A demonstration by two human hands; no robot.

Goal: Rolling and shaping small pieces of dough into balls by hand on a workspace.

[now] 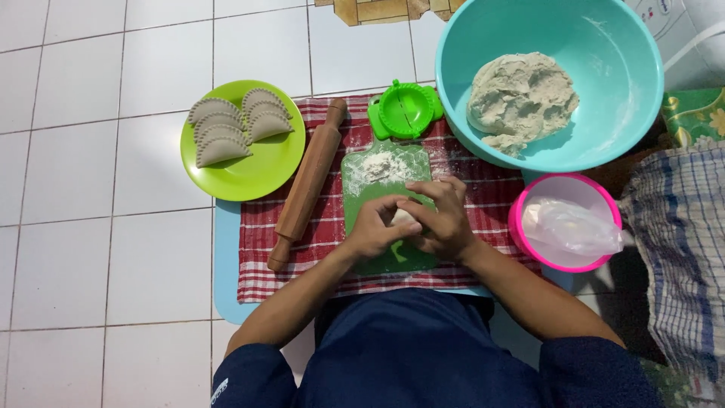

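My left hand (pixel 375 227) and my right hand (pixel 442 217) are cupped together around a small pale ball of dough (pixel 403 217) over a green cutting board (pixel 385 181). The far end of the board is dusted with flour (pixel 380 165). Only a sliver of the dough ball shows between my fingers. A green hinged dumpling press (pixel 405 110) lies just beyond the board. A wooden rolling pin (pixel 307 184) lies slanted to the left of the board on a red checked cloth (pixel 332 227).
A teal bowl (pixel 604 45) with a lump of dough (pixel 521 98) stands at the back right. A green plate (pixel 253 170) holds several crimped dumplings (pixel 234 128). A pink bowl (pixel 529 227) with a plastic bag sits right. White tiled floor lies to the left.
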